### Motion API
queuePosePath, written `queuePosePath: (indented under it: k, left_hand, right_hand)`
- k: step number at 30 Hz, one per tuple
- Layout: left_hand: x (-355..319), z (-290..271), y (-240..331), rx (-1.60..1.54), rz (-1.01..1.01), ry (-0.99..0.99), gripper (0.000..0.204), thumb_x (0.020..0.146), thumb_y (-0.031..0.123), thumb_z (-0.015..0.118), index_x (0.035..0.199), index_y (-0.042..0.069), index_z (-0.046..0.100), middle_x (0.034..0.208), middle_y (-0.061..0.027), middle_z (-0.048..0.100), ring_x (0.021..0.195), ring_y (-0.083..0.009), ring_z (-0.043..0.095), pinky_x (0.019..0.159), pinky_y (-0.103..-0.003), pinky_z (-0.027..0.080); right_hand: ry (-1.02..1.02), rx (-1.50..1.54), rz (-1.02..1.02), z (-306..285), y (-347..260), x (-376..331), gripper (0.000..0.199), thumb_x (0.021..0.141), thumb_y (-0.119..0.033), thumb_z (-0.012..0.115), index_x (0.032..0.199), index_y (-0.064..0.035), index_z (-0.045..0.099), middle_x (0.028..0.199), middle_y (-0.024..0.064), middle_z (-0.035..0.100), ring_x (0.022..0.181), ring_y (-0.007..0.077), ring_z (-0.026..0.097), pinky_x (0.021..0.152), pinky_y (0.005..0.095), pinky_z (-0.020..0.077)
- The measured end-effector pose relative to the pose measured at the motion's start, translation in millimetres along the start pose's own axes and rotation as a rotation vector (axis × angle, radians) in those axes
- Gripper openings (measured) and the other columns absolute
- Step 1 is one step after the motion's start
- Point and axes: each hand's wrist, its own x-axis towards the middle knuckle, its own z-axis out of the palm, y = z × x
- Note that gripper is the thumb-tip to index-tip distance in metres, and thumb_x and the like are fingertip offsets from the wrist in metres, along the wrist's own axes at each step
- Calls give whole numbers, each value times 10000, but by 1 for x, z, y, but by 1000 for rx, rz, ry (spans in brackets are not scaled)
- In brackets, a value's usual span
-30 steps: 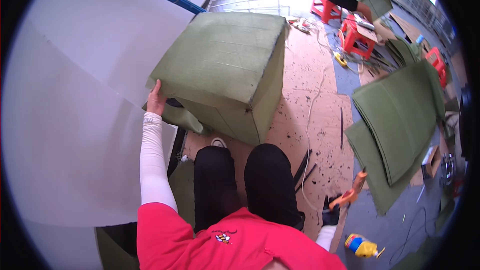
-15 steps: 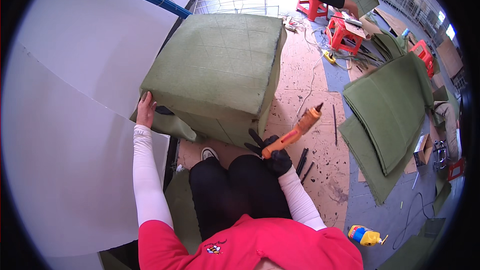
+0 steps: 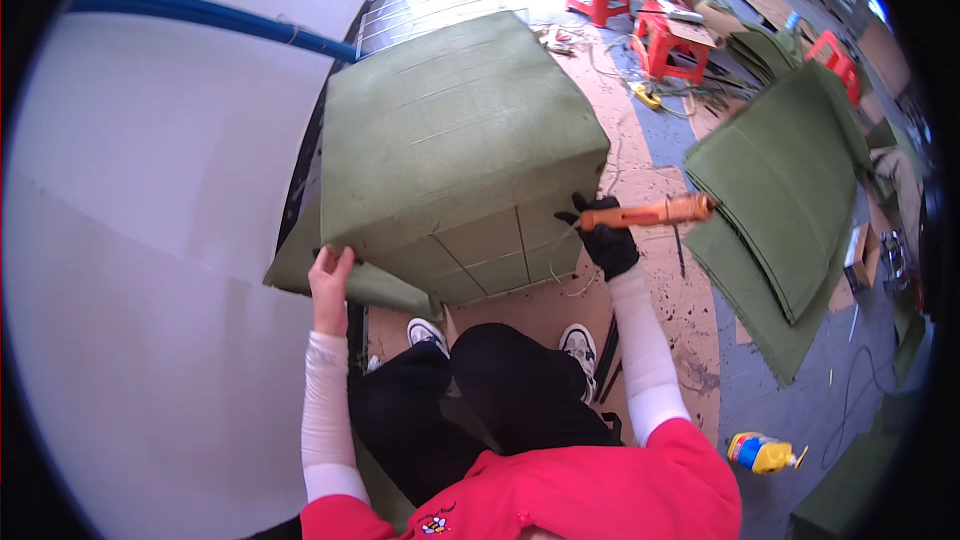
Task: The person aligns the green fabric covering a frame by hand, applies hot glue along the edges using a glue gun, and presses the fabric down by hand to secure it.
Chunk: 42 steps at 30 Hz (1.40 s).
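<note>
Bracing green block (image 3: 455, 140) corner — left hand (image 3: 330, 275) pinches its loose flap
Gloved right hand (image 3: 607, 236) grips orange tool (image 3: 645, 212), tip at the side seam

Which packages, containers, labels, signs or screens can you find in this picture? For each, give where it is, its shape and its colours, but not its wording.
Bottle: lying on the floor at lower right, small, yellow with a blue end and a coloured label.
Flat box or pad: on the red stool at the top, pale, too small to tell more.
Signs or screens: none visible.
</note>
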Motion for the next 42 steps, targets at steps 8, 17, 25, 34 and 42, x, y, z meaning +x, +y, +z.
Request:
queuePosePath:
  k: [8, 17, 25, 34, 42]
  left_hand:
    - [-67, 74, 45, -47, 20, -102, 291, 898, 40, 645, 1158, -26, 536, 1131, -62, 619, 1043, -131, 578, 916, -259, 428]
    - [-119, 25, 38, 92, -34, -85, 321, 868, -19, 629, 1171, -15, 526, 1091, -84, 617, 976, -149, 590, 859, -279, 466]
    - [-163, 181, 109, 203, 497, -546, 325, 802, 30, 709, 1114, -13, 626, 1099, -146, 637, 973, -250, 630, 871, -318, 499]
    - [-189, 264, 93, -464, 51, -984, 566, 737, -93, 716, 1263, -13, 522, 1133, -54, 573, 1059, -152, 570, 891, -281, 488]
    - [-202, 269, 80, -226, 400, -825, 460, 817, -122, 594, 1263, -40, 516, 1033, -34, 557, 941, -110, 561, 806, -227, 463]
  right_hand:
    - [172, 223, 107, -77, -29, 4, 422, 794, -41, 673, 1181, -44, 505, 1118, 93, 590, 1143, 308, 556, 1118, 571, 303]
    - [358, -272, 198, -28, -127, -101, 693, 739, -48, 757, 1330, 48, 407, 1059, 96, 652, 1036, 237, 632, 943, 332, 464]
    - [250, -468, 192, 73, -203, -119, 813, 710, -167, 851, 1360, 53, 415, 1038, 49, 667, 965, 131, 619, 910, 300, 482]
    - [259, -869, -41, 102, -193, -134, 458, 779, -360, 787, 1113, -79, 648, 960, 49, 694, 926, 148, 651, 872, 330, 505]
    - [259, -920, -82, 132, -225, -141, 573, 777, -380, 797, 1210, -78, 574, 1030, 22, 630, 914, 124, 605, 797, 284, 499]
